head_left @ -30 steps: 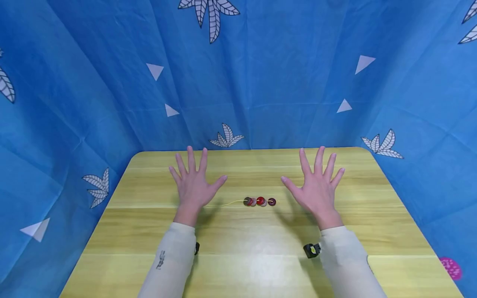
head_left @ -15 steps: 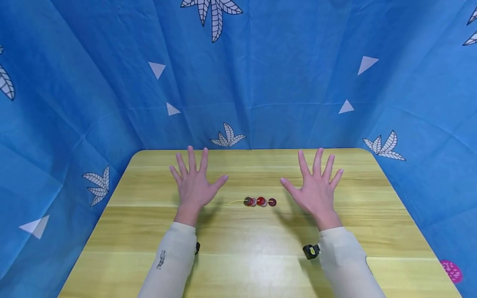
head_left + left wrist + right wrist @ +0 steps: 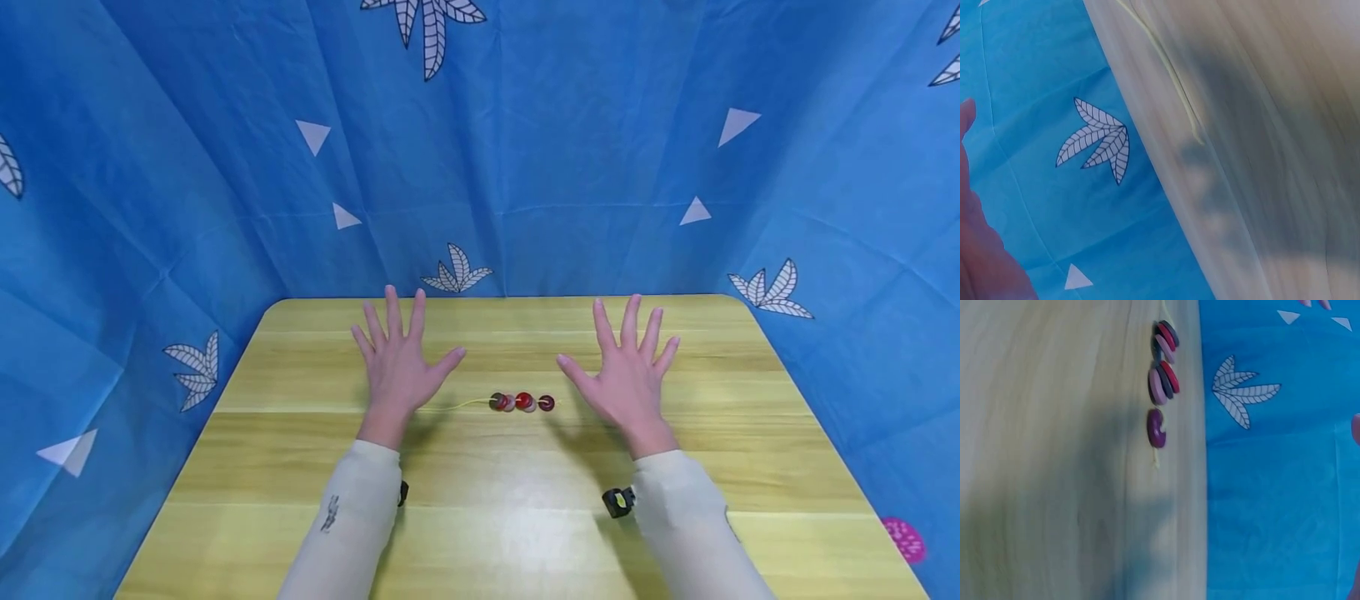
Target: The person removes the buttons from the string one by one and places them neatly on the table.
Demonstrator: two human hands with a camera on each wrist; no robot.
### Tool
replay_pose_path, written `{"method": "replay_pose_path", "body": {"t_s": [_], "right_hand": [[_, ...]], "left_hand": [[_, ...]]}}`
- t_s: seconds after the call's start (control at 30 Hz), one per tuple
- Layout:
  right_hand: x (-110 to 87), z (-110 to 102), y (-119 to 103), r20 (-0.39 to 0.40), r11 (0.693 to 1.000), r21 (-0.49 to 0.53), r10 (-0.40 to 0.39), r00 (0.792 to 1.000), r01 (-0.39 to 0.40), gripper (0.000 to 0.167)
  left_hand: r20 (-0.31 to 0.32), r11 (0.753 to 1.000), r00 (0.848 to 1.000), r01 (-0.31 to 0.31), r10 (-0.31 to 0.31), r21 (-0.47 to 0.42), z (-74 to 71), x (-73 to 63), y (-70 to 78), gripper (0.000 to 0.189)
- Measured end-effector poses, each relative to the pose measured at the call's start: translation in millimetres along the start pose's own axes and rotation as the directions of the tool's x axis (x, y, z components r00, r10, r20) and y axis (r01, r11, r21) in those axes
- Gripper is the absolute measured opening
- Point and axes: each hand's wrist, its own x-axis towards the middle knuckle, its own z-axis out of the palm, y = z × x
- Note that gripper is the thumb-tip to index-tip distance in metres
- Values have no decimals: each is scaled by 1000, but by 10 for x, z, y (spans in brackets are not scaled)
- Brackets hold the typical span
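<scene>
My left hand (image 3: 397, 375) is held over the left part of the table, fingers straight and spread, holding nothing. My right hand (image 3: 627, 383) mirrors it on the right, also spread and without anything in its grasp. Between them on the table lies a yellow string (image 3: 468, 404) threaded with several flat, button-like discs (image 3: 523, 402) in grey, red and pink. A dark purple disc (image 3: 1157, 429) sits apart from the others, close to the string's knotted right end. Towards my left hand the string runs bare; its loose end (image 3: 1197, 137) shows in the left wrist view.
The light wood table (image 3: 510, 533) ends at a blue curtain (image 3: 570, 150) with white leaves and triangles, which rises behind it and along both sides. A small black device (image 3: 618, 502) is worn at the right wrist, beside the sleeve (image 3: 686, 508).
Both hands have drifted slightly inward towards each other, fingers still spread. The string and its discs stay where they were on the table.
</scene>
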Motion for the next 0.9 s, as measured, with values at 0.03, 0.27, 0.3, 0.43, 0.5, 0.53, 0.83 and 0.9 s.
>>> {"method": "replay_pose_path", "body": {"t_s": [0.03, 0.27, 0.3, 0.43, 0.5, 0.53, 0.83, 0.9], "right_hand": [[5, 21, -14, 0, 1000, 7, -1, 1000, 1, 94], [-19, 219, -124, 8, 998, 64, -5, 1000, 4, 94], [-24, 245, -139, 8, 998, 66, -8, 1000, 7, 94], [-51, 324, -197, 7, 995, 96, -27, 1000, 26, 93], [-61, 360, -226, 12, 992, 120, -44, 999, 43, 93], [-68, 380, -242, 20, 990, 134, -52, 998, 49, 93], [-157, 605, -405, 28, 956, 275, -116, 993, 104, 92], [-188, 661, -434, 19, 940, 319, -129, 991, 117, 92]], "left_hand": [[-6, 1000, 1000, -8, 8, -11, 2, 8, 12, 106], [-7, 997, 999, -42, 42, -62, 52, 14, 97, 105], [-8, 996, 999, -50, 49, -75, 72, 9, 109, 105], [-26, 981, 997, -71, 68, -182, 172, -23, 166, 103], [-39, 968, 997, -78, 70, -241, 222, -47, 194, 99], [-43, 958, 997, -80, 71, -276, 247, -59, 209, 97], [26, 852, 997, -50, 75, -522, 469, -172, 280, 82], [51, 843, 996, -39, 78, -537, 520, -202, 279, 80]]}}
